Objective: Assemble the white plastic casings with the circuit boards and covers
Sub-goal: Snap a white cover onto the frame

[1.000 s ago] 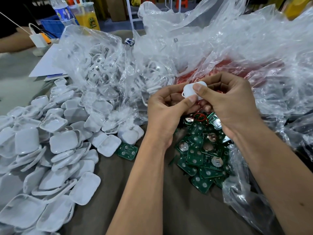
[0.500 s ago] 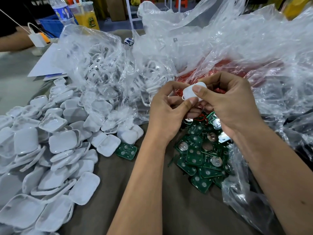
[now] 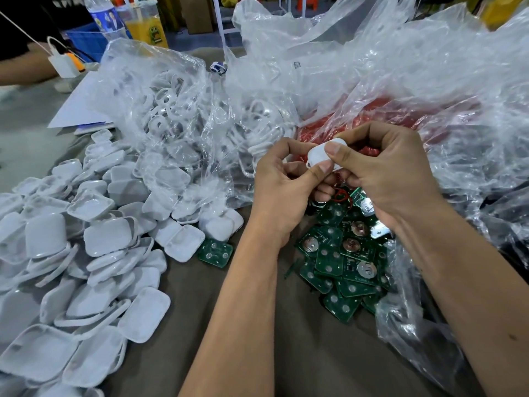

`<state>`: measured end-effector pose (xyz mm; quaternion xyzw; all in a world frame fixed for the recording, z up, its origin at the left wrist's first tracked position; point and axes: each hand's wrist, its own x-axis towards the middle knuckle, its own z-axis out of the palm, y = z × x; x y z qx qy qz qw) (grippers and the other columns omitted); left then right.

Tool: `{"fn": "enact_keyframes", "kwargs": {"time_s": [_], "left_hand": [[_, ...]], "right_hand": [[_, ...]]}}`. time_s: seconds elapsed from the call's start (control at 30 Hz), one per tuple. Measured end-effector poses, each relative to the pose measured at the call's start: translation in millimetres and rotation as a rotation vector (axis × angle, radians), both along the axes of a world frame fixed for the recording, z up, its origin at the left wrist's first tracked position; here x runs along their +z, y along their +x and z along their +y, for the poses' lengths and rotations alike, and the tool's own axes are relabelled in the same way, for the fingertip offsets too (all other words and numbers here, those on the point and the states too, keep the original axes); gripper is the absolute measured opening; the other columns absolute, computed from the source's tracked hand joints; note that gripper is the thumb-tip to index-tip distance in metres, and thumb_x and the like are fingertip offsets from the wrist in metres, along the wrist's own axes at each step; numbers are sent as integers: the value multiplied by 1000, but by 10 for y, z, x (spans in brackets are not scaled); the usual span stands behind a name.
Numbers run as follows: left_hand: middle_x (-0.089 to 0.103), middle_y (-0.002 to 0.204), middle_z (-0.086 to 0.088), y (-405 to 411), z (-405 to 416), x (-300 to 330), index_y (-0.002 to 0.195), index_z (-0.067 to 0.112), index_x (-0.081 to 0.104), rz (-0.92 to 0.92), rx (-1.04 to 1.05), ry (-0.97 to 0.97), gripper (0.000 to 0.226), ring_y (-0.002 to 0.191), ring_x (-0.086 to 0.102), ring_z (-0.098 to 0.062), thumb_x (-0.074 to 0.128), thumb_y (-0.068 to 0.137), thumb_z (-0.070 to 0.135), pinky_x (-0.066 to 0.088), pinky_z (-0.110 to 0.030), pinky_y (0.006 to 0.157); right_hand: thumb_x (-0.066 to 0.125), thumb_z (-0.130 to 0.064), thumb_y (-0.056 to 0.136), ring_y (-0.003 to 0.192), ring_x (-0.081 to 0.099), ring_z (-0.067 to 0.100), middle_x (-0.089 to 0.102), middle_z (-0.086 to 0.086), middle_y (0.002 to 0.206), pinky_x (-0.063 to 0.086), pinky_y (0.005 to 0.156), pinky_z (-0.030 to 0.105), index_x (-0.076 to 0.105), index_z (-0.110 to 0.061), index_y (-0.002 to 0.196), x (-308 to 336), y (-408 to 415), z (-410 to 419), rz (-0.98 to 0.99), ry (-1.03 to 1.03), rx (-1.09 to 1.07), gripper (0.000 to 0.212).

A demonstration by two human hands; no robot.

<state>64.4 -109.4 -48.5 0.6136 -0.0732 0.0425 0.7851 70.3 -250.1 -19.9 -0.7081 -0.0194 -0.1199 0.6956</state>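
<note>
A small white plastic casing (image 3: 320,152) is held up above the table between both hands. My left hand (image 3: 282,190) pinches its lower left edge with thumb and fingers. My right hand (image 3: 389,173) grips its right side, thumb pressed on top. Below the hands lies a heap of green circuit boards (image 3: 340,253) with round silver contacts; one single board (image 3: 215,252) lies apart to the left. A large pile of white covers (image 3: 94,233) fills the left of the table.
Clear plastic bags (image 3: 177,110) holding white ring parts and red parts (image 3: 369,116) crowd the back and right. A drink bottle (image 3: 107,17), an orange drink cup (image 3: 146,24), paper sheets (image 3: 77,110) and another person's arm (image 3: 25,70) are at the far left.
Both hands keep holding the casing in almost the same place; the fingers have shifted slightly around it.
</note>
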Motion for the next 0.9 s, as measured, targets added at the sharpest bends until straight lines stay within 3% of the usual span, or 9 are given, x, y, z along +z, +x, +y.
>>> {"fn": "enact_keyframes", "kwargs": {"time_s": [0.17,0.3,0.5,0.9], "left_hand": [[68,69,-21,3,-2,12,99,3,61,33,7,-28,14,48,61,-17,70,92,-5,52,-24,49],[70,69,-16,7,50,26,102,3,62,61,45,-54,16,51,64,-15,71,91,-4,52,-21,52],[73,70,-13,1,61,57,97,7,65,101,28,-140,16,53,68,-14,65,93,-8,56,-20,55],[71,69,-14,-12,96,63,105,6,64,57,11,-148,18,53,63,-14,69,92,-5,53,-20,55]], "right_hand": [[83,-10,87,47,56,13,65,7,65,43,43,20,72,-8,88,-54,30,-20,-49,-63,8,12],[75,-18,96,44,54,18,64,5,62,40,40,20,74,-21,98,-57,38,-46,-52,-211,102,4],[73,-7,96,40,47,9,61,3,56,38,39,18,71,-16,99,-35,33,-61,6,-97,166,10],[71,-5,96,42,44,15,58,5,58,30,41,25,67,-13,102,5,15,-84,-13,18,257,11]]}}
